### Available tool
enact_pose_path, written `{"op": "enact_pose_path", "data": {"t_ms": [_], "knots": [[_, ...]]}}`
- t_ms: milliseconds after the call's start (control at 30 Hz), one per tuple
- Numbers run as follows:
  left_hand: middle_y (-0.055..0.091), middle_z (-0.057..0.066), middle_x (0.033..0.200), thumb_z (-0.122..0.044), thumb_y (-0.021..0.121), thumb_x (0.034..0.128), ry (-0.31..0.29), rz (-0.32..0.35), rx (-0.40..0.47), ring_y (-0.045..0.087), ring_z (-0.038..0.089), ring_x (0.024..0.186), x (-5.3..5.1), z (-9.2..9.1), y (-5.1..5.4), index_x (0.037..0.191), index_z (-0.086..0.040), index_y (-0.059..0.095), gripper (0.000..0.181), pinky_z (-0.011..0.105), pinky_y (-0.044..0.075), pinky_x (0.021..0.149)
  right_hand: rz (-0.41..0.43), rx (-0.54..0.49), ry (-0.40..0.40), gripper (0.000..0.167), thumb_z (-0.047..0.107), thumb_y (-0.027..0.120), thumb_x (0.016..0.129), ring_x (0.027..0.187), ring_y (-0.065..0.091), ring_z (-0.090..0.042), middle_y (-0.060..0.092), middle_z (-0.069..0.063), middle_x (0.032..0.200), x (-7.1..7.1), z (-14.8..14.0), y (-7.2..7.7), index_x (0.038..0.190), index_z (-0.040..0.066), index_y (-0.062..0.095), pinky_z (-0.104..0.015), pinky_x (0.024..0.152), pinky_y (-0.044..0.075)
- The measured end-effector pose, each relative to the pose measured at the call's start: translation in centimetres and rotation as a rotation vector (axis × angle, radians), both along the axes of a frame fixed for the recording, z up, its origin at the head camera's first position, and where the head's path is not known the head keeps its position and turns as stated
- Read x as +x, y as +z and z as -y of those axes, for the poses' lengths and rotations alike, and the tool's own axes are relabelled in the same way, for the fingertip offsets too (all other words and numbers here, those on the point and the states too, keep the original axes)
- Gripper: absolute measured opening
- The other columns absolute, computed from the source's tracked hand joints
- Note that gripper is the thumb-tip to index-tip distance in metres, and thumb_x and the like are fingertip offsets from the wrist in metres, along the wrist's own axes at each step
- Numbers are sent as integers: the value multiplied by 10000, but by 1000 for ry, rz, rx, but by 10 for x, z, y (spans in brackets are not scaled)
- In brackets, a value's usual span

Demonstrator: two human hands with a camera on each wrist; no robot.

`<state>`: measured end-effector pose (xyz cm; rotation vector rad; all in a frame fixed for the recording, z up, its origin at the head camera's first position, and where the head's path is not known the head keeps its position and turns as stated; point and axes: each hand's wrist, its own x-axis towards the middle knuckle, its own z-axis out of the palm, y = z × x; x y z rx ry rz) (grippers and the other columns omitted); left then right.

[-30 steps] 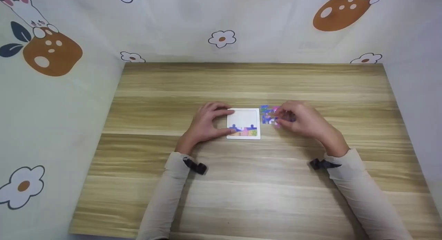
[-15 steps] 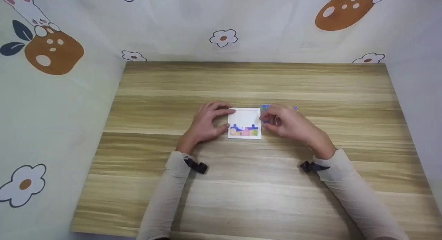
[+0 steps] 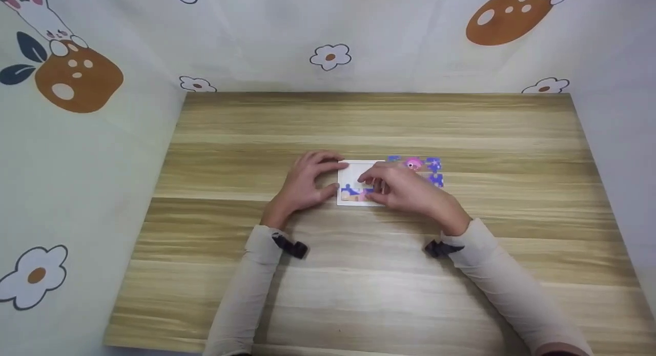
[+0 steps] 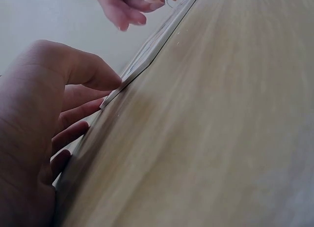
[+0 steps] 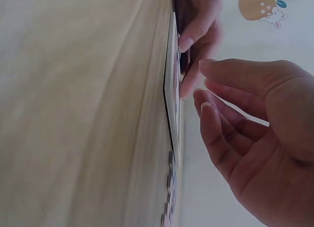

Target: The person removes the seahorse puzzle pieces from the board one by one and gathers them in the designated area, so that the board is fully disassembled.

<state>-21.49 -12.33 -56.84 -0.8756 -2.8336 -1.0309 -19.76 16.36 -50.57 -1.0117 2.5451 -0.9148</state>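
A white square puzzle tray [image 3: 361, 203] lies flat on the table, with colourful jigsaw pieces [image 3: 348, 194] along its near side. My left hand [image 3: 303, 186] steadies the tray's left edge, its thumb and fingers spread apart. In the left wrist view, that thumb [image 4: 103, 77] touches the tray's rim. Over the tray's right half hovers my right hand [image 3: 402, 188], fingers bent toward the thumb. The right wrist view shows the same right hand [image 5: 250, 119] just off the tray [image 5: 170, 89]. Whether a piece sits between its fingertips is hidden.
Loose jigsaw pieces [image 3: 434, 171] in blue and pink lie right of the tray, partly behind my right hand. The wood-grain table [image 3: 328, 274] extends all around. Patterned cloth [image 3: 266, 43] hangs along its back and sides.
My right hand has moved left from the loose pieces to above the tray, uncovering the pieces at the right. My left thumb has drawn back from the tray's lower left pieces to its edge.
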Motion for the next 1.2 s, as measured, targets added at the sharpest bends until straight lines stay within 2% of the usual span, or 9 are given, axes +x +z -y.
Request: {"op": "enact_pose_path", "data": {"t_ms": [200,533,700,900,1200], "knots": [[606,-21,1554,-362,720,914,2,7,-9,472,250,1486,0,0,0,1437,-318,713,526,557,285,1280,23,33,15,366,175,792,986,926,718,-163,765,-73,1089,1,11,-3,1327,51,741,-366,843,611],[606,-25,1558,-371,704,922,-4,7,-3,472,251,1489,0,0,0,1437,-301,715,520,547,278,1282,49,29,12,429,164,802,976,910,730,-183,755,-90,1068,-1,27,-3,1365,12,708,-384,854,616],[612,-37,1546,-343,712,913,1,3,3,480,241,1480,-1,0,0,1432,-297,720,522,553,300,1261,23,18,24,447,167,810,965,901,727,-195,741,-106,1080,-2,32,-5,1367,6,701,-383,858,606],[618,-37,1534,-330,716,914,1,-7,6,484,244,1477,-1,0,-2,1431,-297,721,519,565,316,1253,-2,29,32,467,169,816,946,915,676,-199,704,-105,1121,-2,32,-10,1377,29,705,-362,844,572],[607,-36,1543,-353,714,924,0,0,-4,483,242,1474,0,0,0,1443,-317,710,520,555,320,1244,33,42,17,474,192,809,966,910,612,-178,655,-109,1099,2,34,-10,1396,20,709,-336,823,545]]}}
